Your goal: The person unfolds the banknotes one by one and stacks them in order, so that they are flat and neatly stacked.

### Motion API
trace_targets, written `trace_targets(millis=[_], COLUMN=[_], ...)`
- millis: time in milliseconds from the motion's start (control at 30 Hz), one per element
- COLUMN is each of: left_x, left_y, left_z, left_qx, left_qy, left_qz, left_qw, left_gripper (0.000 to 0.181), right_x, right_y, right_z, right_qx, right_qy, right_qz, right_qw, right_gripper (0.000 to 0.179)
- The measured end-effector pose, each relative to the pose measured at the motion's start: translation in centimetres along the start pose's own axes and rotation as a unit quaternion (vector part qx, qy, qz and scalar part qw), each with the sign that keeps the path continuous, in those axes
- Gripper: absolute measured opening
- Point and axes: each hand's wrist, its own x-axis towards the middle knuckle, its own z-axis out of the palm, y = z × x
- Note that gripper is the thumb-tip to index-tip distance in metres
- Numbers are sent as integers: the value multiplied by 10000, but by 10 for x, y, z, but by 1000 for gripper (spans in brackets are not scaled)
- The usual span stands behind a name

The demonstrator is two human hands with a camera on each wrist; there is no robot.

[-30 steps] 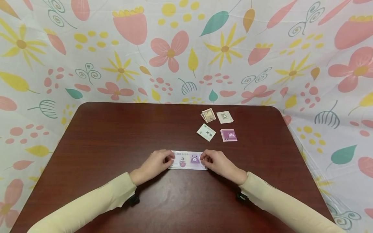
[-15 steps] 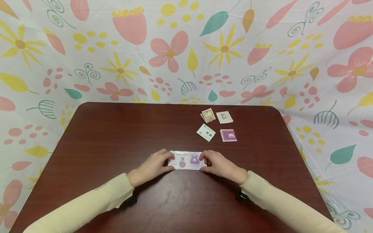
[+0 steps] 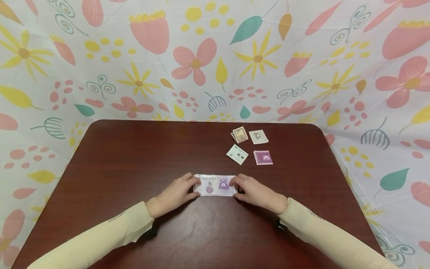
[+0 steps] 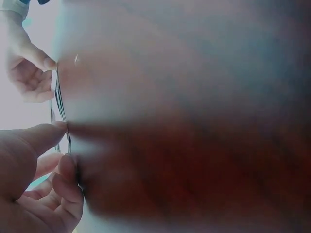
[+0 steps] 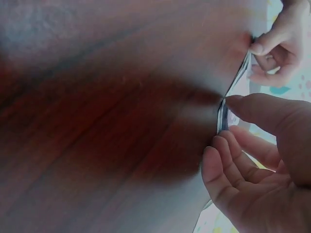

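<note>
Purple play banknotes (image 3: pixel 216 188) marked with a 5 lie stacked crosswise on the table in front of the person, a purple figure printed at their right part. My left hand (image 3: pixel 176 196) grips their left end with thumb and fingers, and my right hand (image 3: pixel 258 192) grips the right end the same way. In the left wrist view the notes (image 4: pixel 60 99) appear edge-on as several thin layers, slightly parted. The right wrist view also shows the notes' edges (image 5: pixel 238 75) running between both hands. How many notes there are I cannot tell.
Beyond the hands, to the right, lie four-cornered folded notes: a brown one (image 3: pixel 240 135), a grey-white one (image 3: pixel 258 137), a pale green one (image 3: pixel 237 154) and a purple one (image 3: pixel 263 157). A flower-print cloth (image 3: pixel 198 97) hangs behind the dark wooden table (image 3: pixel 141 157).
Thumbs and fingers of both hands, bunched at the notes' ends a second ago, have spread to the near and far edges. The notes have hardly moved.
</note>
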Motion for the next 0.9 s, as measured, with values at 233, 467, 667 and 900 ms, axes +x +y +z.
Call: trace_targets(millis=[233, 467, 667, 900], left_x=[11, 15, 16, 20], left_y=[-7, -10, -14, -17], left_z=[0, -2, -2, -2], left_qx=[20, -202, -411, -447], left_qy=[36, 151, 322, 321], left_qz=[-234, -419, -443, -473], left_qw=[9997, 9988, 9977, 9974], left_gripper=[27, 24, 19, 19], right_x=[8, 14, 14, 18], right_y=[10, 16, 16, 23], right_z=[0, 0, 1, 0], right_qx=[109, 160, 188, 36], right_qy=[159, 173, 345, 767], right_qz=[180, 283, 379, 591], right_qw=[9997, 9993, 9985, 9953], right_gripper=[24, 23, 17, 11])
